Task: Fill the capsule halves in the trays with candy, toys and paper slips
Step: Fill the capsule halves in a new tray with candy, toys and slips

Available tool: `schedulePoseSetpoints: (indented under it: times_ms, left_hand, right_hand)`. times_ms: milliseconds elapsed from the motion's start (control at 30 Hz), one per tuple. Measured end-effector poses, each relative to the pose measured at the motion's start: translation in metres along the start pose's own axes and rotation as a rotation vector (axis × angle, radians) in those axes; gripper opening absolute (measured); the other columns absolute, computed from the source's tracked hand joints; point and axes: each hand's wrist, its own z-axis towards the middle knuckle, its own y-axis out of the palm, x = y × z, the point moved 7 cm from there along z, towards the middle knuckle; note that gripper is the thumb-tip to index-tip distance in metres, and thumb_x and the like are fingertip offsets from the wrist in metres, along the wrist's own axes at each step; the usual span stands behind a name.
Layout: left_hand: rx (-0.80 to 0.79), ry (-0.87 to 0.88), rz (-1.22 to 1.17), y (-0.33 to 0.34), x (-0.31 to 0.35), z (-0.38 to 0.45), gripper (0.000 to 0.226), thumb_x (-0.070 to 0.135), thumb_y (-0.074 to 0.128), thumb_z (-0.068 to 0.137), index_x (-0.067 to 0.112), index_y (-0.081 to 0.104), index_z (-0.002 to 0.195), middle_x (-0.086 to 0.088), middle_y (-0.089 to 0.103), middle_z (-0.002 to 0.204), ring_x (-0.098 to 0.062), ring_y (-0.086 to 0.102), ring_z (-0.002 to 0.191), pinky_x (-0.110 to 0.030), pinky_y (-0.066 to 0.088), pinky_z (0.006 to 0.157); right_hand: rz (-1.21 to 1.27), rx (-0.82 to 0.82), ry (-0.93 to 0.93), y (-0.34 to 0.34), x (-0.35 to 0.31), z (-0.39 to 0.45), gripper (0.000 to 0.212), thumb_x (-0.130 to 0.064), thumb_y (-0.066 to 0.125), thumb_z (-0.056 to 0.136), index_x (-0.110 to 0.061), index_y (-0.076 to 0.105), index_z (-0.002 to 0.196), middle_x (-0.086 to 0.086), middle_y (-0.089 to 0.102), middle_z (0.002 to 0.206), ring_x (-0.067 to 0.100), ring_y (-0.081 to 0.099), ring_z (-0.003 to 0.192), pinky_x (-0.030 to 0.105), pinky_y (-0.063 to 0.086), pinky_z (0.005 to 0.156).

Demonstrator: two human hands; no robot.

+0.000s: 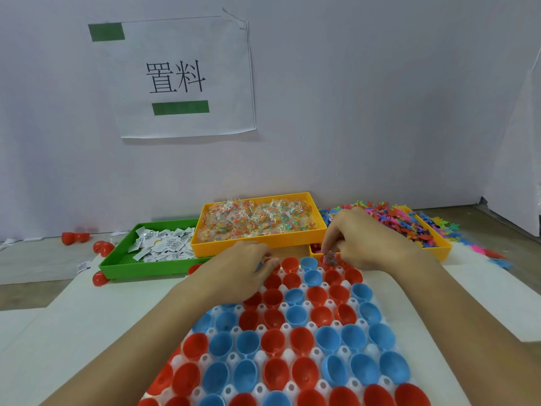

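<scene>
A white holder tray (288,351) in front of me carries several open red and blue capsule halves (295,315). My right hand (363,238) is over the tray's far right corner, its fingers pinching a small wrapped candy packet (330,256) above a red half. My left hand (243,268) rests curled on the tray's far left rows, and whether it holds anything is hidden. Behind the tray stand an orange tray of candy packets (257,219), a green tray of paper slips (159,244) and an orange tray of bright plastic toys (409,221).
Loose red capsule halves (74,237) lie on the table left of the green tray. Stray toys (497,257) are scattered at the far right. A white wall with a paper sign (175,76) closes the back. A white mat (87,317) lies under the holder tray.
</scene>
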Motion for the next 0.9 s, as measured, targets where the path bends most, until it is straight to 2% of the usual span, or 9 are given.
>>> schedulePoseSetpoints:
  times_ms: [133,300,400,567,667,800,900]
  left_hand:
    - [-0.023,0.002,0.003,0.002,0.003,0.009,0.043,0.045,0.034,0.103,0.014,0.063,0.104,-0.002,0.066,0.098,-0.019,0.060,0.087,-0.043,0.051,0.082]
    - [-0.068,-0.018,0.054,0.009,0.009,0.020,0.052,0.051,0.026,0.103,0.013,0.056,0.085,-0.003,0.059,0.081,-0.020,0.055,0.073,-0.040,0.050,0.072]
    - [-0.104,-0.037,0.059,0.016,0.013,0.024,0.059,0.053,0.023,0.103,0.009,0.057,0.084,-0.007,0.059,0.080,-0.021,0.056,0.072,-0.038,0.049,0.069]
    - [-0.108,-0.023,0.068,0.017,0.016,0.030,0.065,0.053,0.022,0.103,0.003,0.060,0.081,-0.009,0.059,0.075,-0.019,0.054,0.065,-0.031,0.039,0.059]
    - [-0.102,-0.009,0.058,0.018,0.016,0.030,0.065,0.051,0.022,0.104,0.003,0.055,0.074,-0.008,0.054,0.069,-0.018,0.049,0.060,-0.030,0.036,0.056]
    - [-0.115,0.001,-0.005,0.018,0.017,0.031,0.064,0.048,0.024,0.105,-0.001,0.055,0.077,-0.010,0.051,0.069,-0.019,0.044,0.061,-0.031,0.037,0.060]
    - [-0.165,-0.032,-0.034,0.020,0.016,0.031,0.061,0.053,0.024,0.103,0.005,0.058,0.087,-0.007,0.056,0.076,-0.018,0.048,0.067,-0.031,0.040,0.064]
  right_hand:
    - [-0.006,0.017,-0.002,-0.002,-0.001,-0.001,0.031,0.004,0.063,0.088,-0.021,0.080,0.094,-0.004,0.075,0.099,0.008,0.066,0.084,0.023,0.059,0.075]
    - [-0.014,0.033,0.006,-0.002,-0.002,-0.002,0.031,0.005,0.062,0.088,-0.020,0.080,0.091,-0.003,0.074,0.096,0.009,0.067,0.082,0.028,0.061,0.076]
    - [-0.012,0.032,0.009,-0.002,-0.002,-0.002,0.031,0.005,0.062,0.088,-0.020,0.080,0.090,-0.004,0.074,0.096,0.008,0.066,0.082,0.027,0.061,0.076]
    - [-0.004,0.029,0.009,-0.002,-0.002,-0.004,0.031,0.005,0.062,0.089,-0.020,0.080,0.094,-0.004,0.074,0.098,0.007,0.066,0.084,0.026,0.060,0.078]
    - [-0.008,0.032,0.006,-0.004,-0.002,-0.003,0.033,0.006,0.061,0.087,-0.019,0.080,0.093,-0.003,0.075,0.097,0.008,0.067,0.083,0.029,0.060,0.078]
    - [-0.017,0.039,0.002,-0.005,-0.002,-0.003,0.033,0.007,0.060,0.086,-0.019,0.080,0.092,-0.002,0.075,0.097,0.009,0.067,0.083,0.030,0.061,0.078]
    - [-0.017,0.036,0.004,-0.004,-0.002,-0.004,0.032,0.006,0.061,0.087,-0.019,0.080,0.092,-0.003,0.074,0.097,0.009,0.067,0.083,0.029,0.061,0.077]
